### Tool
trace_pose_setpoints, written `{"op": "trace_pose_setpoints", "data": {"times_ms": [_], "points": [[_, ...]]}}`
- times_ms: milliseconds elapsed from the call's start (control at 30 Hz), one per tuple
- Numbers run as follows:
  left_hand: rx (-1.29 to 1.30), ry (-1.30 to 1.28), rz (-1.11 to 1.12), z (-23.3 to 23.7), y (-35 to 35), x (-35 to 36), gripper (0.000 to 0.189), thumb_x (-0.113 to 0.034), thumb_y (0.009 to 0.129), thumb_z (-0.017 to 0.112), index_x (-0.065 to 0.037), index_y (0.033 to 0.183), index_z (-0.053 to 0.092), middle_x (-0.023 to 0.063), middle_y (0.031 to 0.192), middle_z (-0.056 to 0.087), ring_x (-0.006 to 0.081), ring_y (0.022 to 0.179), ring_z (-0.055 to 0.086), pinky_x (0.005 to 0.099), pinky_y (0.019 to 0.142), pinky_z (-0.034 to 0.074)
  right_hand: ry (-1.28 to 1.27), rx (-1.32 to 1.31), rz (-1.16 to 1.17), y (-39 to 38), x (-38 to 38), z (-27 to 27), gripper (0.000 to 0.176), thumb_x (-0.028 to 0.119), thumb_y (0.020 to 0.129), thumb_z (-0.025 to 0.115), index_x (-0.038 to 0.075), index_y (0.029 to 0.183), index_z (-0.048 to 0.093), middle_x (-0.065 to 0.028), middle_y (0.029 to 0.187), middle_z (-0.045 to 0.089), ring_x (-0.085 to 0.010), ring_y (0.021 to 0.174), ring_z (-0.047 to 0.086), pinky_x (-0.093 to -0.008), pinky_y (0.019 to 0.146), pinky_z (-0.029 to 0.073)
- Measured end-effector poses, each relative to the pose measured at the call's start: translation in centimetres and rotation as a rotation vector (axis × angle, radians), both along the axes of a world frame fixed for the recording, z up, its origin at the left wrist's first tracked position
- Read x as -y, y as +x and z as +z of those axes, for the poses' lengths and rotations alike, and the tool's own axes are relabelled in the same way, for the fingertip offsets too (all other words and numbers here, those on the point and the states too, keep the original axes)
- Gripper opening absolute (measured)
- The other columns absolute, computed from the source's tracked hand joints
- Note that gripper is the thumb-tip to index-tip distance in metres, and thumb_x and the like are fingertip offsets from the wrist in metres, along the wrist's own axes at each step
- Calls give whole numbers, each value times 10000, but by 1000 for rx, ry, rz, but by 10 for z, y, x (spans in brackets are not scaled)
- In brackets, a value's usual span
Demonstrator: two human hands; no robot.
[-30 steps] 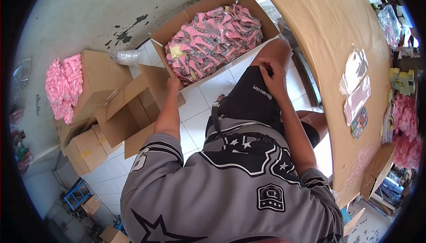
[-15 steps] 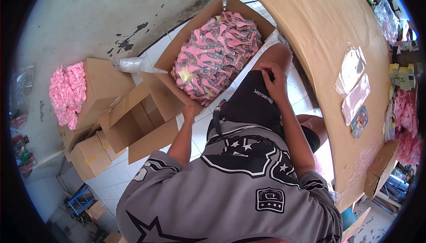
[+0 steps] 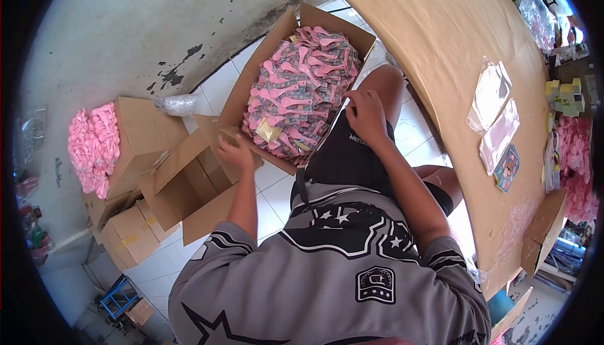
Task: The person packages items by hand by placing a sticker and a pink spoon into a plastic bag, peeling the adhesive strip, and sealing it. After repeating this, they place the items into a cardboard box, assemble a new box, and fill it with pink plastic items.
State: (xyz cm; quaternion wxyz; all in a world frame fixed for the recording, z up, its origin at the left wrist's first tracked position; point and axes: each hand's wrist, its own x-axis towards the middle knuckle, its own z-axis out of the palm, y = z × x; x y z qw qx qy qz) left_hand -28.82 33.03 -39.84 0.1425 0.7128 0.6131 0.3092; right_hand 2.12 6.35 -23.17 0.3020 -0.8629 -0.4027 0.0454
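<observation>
A large open carton (image 3: 272, 38) stands on the floor before me, filled with pink spoons (image 3: 296, 87) in clear packets with printed inserts. My left hand (image 3: 236, 153) is at its near left side, fingers bent around a cardboard flap; part of the grip is blurred. On the other side, above my thigh, my right hand (image 3: 367, 116) has its fingers curled at the carton's near right edge, which shows as a thin bright line. A yellowish paper (image 3: 268, 131) lies on the packets near the front.
An open carton (image 3: 182, 184) stands left, beside more boxes (image 3: 129, 231). Pink spoons (image 3: 93, 147) are heaped by a tall box (image 3: 148, 137), with bubble wrap (image 3: 177, 104) behind. The brown-covered table (image 3: 434, 49) at right bears clear plastic bags (image 3: 491, 96) and printed cards (image 3: 507, 169).
My left hand has moved left from the carton's near corner to the flap. My right hand has shifted from my thigh to the carton's edge. The carton has turned slightly in view.
</observation>
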Motion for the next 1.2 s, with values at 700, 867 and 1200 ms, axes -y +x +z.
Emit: {"op": "trace_pose_setpoints", "data": {"times_ms": [700, 867, 1200], "points": [[-659, -327, -525, -44, 36, -149, 246, -267, 1019, 609, -42, 1026, 708, 235, 1015, 738, 449, 1027, 704, 561, 877, 543, -990, -342, 262, 73, -113, -182, 369, 215, 786, 729, 22, 1093, 796, -230, 1184, 745, -383, 1080, 734, -464, 928, 591], [-638, -376, -514, -35, 29, -127, 248, -247, 1017, 596, -43, 1075, 723, 244, 1039, 737, 462, 1027, 698, 567, 858, 543, -942, -198, 438, 86, -115, -277, 343, 235, 803, 687, 37, 1058, 805, -217, 1182, 751, -364, 1096, 733, -445, 947, 582], [-670, -407, -402, -20, -36, -111, 202, -160, 985, 654, 5, 1083, 715, 285, 1016, 727, 486, 1016, 690, 573, 862, 538, -799, -716, 239, 70, -116, -164, 456, 342, 847, 790, 90, 1223, 734, -137, 1223, 708, -337, 994, 712, -510, 745, 637]]}}
